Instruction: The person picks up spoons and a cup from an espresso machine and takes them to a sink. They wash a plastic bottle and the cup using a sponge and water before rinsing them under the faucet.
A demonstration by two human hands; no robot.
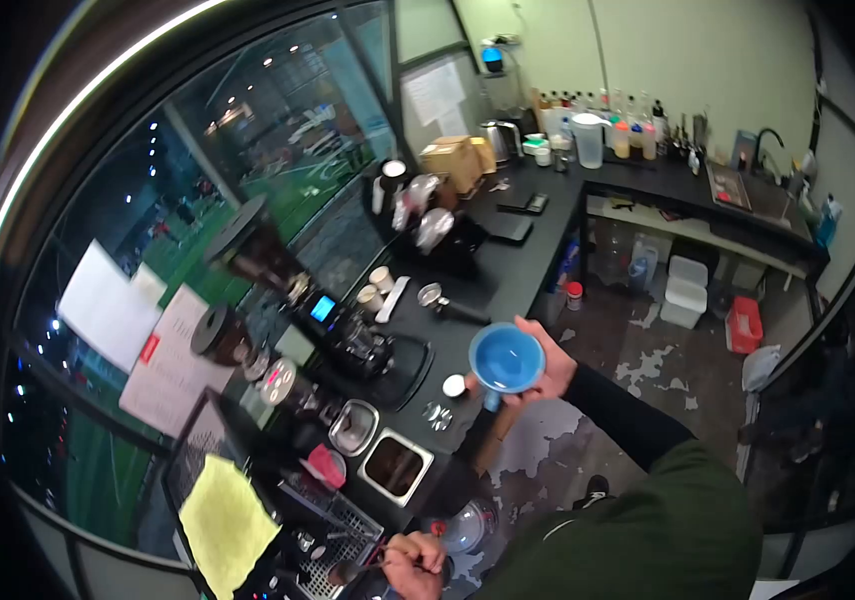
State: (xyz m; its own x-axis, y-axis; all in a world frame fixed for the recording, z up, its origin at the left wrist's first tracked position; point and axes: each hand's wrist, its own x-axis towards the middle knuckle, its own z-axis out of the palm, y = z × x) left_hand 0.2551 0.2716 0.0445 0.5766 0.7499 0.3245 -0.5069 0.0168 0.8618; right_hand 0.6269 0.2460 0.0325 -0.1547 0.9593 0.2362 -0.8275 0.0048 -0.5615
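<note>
My right hand (553,368) grips a blue cup (507,352) from its right side, above the floor just off the counter edge. The cup's mouth faces up toward me, showing a blue inside with a small bright reflection; its handle points down toward me. My left hand (416,562) is closed low in view, beside the slotted drip tray (333,535) of the machine. A thin brownish piece shows at its fingers, but what it grips is mostly hidden. Nearby on the counter are a knock-box-like steel bin with brown contents (397,466) and a portafilter (445,300).
Coffee grinders (348,335) with dark hoppers stand along the window. A yellow cloth (226,525) lies on the machine. Farther back are a cardboard box (453,160), a clear pitcher (589,140) and several bottles. A red bin (744,325) stands on the worn floor.
</note>
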